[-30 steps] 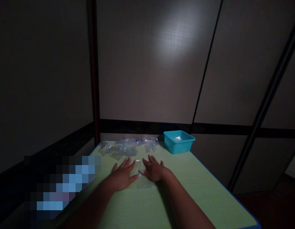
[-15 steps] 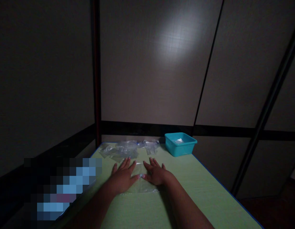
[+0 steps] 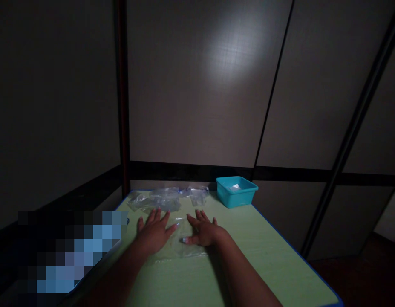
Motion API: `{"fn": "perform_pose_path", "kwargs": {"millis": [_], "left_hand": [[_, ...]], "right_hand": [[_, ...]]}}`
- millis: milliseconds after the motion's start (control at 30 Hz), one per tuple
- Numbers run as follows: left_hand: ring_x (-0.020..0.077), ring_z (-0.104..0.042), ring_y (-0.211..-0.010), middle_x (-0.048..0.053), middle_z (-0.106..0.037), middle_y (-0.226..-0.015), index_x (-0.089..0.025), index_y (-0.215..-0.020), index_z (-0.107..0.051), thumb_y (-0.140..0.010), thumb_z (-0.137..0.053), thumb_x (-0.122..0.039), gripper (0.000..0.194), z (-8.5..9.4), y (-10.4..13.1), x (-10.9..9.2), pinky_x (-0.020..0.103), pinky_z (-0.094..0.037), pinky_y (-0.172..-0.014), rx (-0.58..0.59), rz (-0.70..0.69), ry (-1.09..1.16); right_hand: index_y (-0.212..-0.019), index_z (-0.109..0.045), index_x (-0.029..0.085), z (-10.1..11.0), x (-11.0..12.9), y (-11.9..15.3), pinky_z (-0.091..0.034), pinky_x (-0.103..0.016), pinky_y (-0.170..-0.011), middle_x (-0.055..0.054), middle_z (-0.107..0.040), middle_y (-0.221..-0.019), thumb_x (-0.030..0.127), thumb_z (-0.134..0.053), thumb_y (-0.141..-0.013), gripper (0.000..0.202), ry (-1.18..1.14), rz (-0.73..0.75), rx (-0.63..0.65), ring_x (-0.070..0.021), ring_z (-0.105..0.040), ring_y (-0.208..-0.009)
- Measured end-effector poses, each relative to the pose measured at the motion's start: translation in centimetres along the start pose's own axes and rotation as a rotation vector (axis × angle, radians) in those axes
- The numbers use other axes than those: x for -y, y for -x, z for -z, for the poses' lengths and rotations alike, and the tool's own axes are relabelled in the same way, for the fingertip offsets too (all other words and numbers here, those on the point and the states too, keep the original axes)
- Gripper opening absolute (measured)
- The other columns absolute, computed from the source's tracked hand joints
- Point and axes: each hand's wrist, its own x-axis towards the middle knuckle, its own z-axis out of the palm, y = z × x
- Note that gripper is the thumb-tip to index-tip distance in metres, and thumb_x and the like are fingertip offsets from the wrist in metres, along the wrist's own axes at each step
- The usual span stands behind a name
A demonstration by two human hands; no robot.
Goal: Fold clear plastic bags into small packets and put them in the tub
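Observation:
A clear plastic bag lies flat on the green table between and beneath my hands. My left hand rests spread on its left side, thumb pointing inward. On the right side, my right hand is also spread, with its thumb over the middle of the bag. Neither hand grips anything. Just beyond my fingertips, several crumpled clear bags lie near the table's far edge.
A turquoise basin with something pale inside stands at the far right of the table. Dark panelled walls rise behind and to the left. A blurred-out bluish area is at the lower left.
My thumbs, which met over the middle of the bag, are now apart; my left hand has shifted left. The whole view has turned slightly right.

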Motion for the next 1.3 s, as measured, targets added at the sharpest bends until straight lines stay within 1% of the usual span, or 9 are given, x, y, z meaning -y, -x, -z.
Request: {"fn": "perform_pose_path", "kwargs": {"millis": [100,200,333,467,600,733,1000,1200,1300], "left_hand": [[0.0301,-0.005,-0.133,0.013,-0.014,-0.145,-0.024,-0.136,-0.028,-0.080,-0.021,-0.065,0.070,0.4,0.0,0.0,0.062,-0.007,-0.097,-0.004,0.021,0.004],[0.0294,-0.003,-0.134,0.013,-0.012,-0.145,-0.022,-0.137,-0.026,-0.081,-0.022,-0.063,0.070,1.1,0.5,-0.5,0.062,-0.003,-0.098,0.012,-0.017,0.009],[0.0277,0.006,-0.133,0.006,-0.004,-0.147,-0.028,-0.138,-0.022,-0.075,-0.030,-0.069,0.075,1.9,1.4,-1.3,0.058,0.003,-0.100,0.096,-0.240,0.052],[0.0263,-0.001,-0.134,0.004,-0.010,-0.146,-0.030,-0.138,-0.015,-0.073,-0.035,-0.070,0.079,1.9,1.7,-1.4,0.056,0.005,-0.101,0.206,-0.370,0.084],[0.0264,-0.005,-0.134,0.004,-0.011,-0.146,-0.029,-0.138,-0.019,-0.075,-0.034,-0.069,0.076,1.9,1.4,-0.9,0.056,0.002,-0.102,0.169,-0.342,0.090],[0.0257,-0.001,-0.134,0.005,-0.005,-0.147,-0.026,-0.138,-0.019,-0.079,-0.027,-0.066,0.071,2.0,1.2,-0.8,0.056,0.001,-0.102,0.092,-0.287,0.081],[0.0255,0.005,-0.133,0.008,-0.001,-0.146,-0.028,-0.137,-0.021,-0.076,-0.025,-0.071,0.075,1.8,1.5,-0.8,0.057,-0.002,-0.101,0.210,-0.247,0.088],[0.0257,0.007,-0.133,0.008,0.003,-0.146,-0.025,-0.138,-0.019,-0.078,-0.025,-0.067,0.074,2.2,1.3,-0.8,0.056,-0.005,-0.101,0.135,-0.188,0.074],[0.0262,0.008,-0.133,0.009,0.003,-0.146,-0.024,-0.138,-0.020,-0.076,-0.026,-0.068,0.076,2.3,1.3,-0.8,0.056,-0.005,-0.101,0.124,-0.186,0.075]], "right_hand": [[-0.138,-0.001,0.036,0.0,0.1,0.0,0.002,-0.062,-0.097,-0.005,0.010,-0.147,0.073,-0.028,-0.074,0.079,0.013,-0.049,-0.071,-0.0270,0.014,-0.131],[-0.137,-0.006,0.040,-0.2,0.1,-0.3,0.003,-0.061,-0.097,-0.001,0.009,-0.147,0.062,-0.008,-0.084,0.057,0.018,-0.111,-0.156,-0.0243,0.013,-0.132],[-0.138,-0.004,0.038,-0.3,-0.4,-0.9,0.004,-0.060,-0.097,0.000,0.012,-0.146,0.053,-0.001,-0.087,0.053,0.046,-0.219,-0.197,-0.0220,0.016,-0.131],[-0.138,0.001,0.037,0.1,-1.0,-1.0,-0.001,-0.060,-0.098,0.000,0.014,-0.146,0.051,0.002,-0.088,0.052,0.021,-0.264,-0.250,-0.0214,0.014,-0.132],[-0.138,0.003,0.036,0.4,-1.5,-1.0,-0.004,-0.060,-0.097,-0.001,0.013,-0.146,0.050,0.001,-0.088,0.051,-0.022,-0.257,-0.325,-0.0229,0.012,-0.132],[-0.137,0.005,0.037,0.2,-1.8,-1.4,-0.003,-0.061,-0.096,-0.001,0.015,-0.146,0.053,-0.003,-0.088,0.052,-0.028,-0.284,-0.294,-0.0224,0.013,-0.132],[-0.137,0.004,0.037,-1.1,-2.2,-2.2,0.003,-0.065,-0.093,-0.004,0.014,-0.146,0.057,-0.008,-0.086,0.057,0.063,-0.303,-0.173,-0.0249,0.015,-0.131],[-0.136,0.010,0.039,-0.7,-1.7,-1.8,0.003,-0.064,-0.094,0.000,0.020,-0.144,0.054,-0.002,-0.087,0.052,0.096,-0.366,-0.240,-0.0244,0.017,-0.131],[-0.136,0.009,0.038,-0.6,-1.0,-1.5,0.004,-0.062,-0.096,0.001,0.020,-0.144,0.054,0.000,-0.086,0.053,0.102,-0.313,-0.270,-0.0228,0.017,-0.131]]}}
